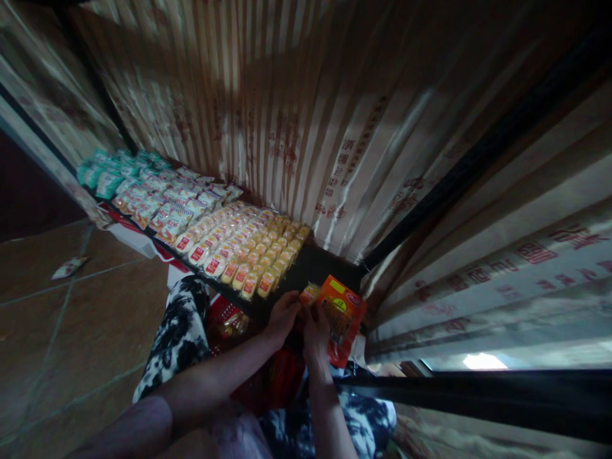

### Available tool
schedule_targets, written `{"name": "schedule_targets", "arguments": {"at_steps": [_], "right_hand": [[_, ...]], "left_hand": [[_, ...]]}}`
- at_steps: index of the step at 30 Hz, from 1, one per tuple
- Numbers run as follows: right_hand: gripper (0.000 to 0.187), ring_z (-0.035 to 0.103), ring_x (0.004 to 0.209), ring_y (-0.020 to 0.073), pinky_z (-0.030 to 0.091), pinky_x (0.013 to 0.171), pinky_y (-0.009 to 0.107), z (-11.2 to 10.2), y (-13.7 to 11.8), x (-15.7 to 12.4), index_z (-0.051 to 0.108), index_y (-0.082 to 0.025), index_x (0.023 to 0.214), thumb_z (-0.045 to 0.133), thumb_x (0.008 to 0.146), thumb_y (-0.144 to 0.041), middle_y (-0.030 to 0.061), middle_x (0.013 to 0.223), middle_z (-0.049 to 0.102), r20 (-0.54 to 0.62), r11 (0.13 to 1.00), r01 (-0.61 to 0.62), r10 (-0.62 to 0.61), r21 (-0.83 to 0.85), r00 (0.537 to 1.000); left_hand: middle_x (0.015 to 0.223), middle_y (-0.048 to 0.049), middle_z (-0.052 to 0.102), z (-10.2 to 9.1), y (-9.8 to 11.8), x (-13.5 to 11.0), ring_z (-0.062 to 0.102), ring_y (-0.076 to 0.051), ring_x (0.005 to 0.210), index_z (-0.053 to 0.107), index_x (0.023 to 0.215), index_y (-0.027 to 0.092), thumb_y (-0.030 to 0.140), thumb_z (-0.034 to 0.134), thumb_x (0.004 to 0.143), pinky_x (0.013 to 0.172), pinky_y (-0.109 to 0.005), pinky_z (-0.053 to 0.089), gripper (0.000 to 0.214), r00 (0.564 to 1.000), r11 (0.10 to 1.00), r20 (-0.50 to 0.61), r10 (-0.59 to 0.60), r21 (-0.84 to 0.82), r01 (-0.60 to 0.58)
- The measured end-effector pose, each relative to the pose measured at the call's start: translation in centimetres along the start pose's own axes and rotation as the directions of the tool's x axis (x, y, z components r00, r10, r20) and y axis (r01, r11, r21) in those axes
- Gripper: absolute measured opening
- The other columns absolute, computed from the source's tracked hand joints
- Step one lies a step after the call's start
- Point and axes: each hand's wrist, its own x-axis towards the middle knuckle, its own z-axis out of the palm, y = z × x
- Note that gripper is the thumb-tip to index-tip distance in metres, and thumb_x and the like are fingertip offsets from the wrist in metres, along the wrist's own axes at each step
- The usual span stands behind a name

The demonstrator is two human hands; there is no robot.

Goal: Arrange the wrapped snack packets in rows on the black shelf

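My left hand [283, 317] and my right hand [316, 331] meet at the near edge of a dark shelf [319, 264]. My right hand grips an orange snack bag [342, 315] that stands upright at the shelf's front corner. Fingers of my left hand are closed around a small yellow packet [308, 293] just left of the bag. Rows of yellow packets [268, 250] lie flat on the shelf beyond my hands.
Red-and-white packets [201, 239] and green packets [102, 175] continue the rows to the far left. Striped paper-covered walls [335, 127] close in behind and to the right. My patterned trousers [176, 331] are below, over a tiled floor [71, 319] with one dropped packet [69, 266].
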Motion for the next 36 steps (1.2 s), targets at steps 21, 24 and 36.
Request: {"name": "schedule_targets", "arguments": {"at_steps": [21,24,36], "right_hand": [[0.043,0.058,0.097,0.0259,0.04,0.085,0.035,0.4,-0.1,1.1,0.06,-0.017,0.104,0.05,0.075,-0.047,0.0107,0.104,0.065,-0.041,0.995,0.006,-0.01,-0.096,0.999],[0.04,0.059,0.093,0.0258,0.041,0.082,0.035,0.8,0.0,1.8,0.063,-0.018,0.1,0.053,0.073,-0.045,0.0099,0.099,0.067,-0.066,0.994,0.04,-0.046,-0.098,0.997],[0.046,0.061,0.086,0.0243,0.043,0.077,0.034,2.4,-0.3,4.7,0.06,-0.013,0.104,0.047,0.074,-0.044,0.0127,0.094,0.068,-0.098,0.985,0.113,-0.127,-0.131,0.987]], "left_hand": [[0.095,-0.0072,0.067,-0.5,-0.3,1.3,0.06,-0.018,0.091,0.065,0.096,0.015,0.013,0.048,0.076,0.087,-0.03,0.044,0.026,0.993,0.946,0.046,0.113,0.3,-0.122],[0.101,-0.0088,0.066,-0.4,-0.1,2.0,0.059,-0.019,0.096,0.065,0.097,0.014,0.011,0.046,0.076,0.091,-0.03,0.043,0.028,0.991,0.91,0.038,0.127,0.393,-0.132],[0.107,-0.0054,0.066,0.9,0.8,4.5,0.058,-0.018,0.103,0.061,0.106,0.017,0.015,0.044,0.08,0.098,-0.03,0.041,0.031,0.983,0.824,0.062,0.173,0.537,-0.179]]}}
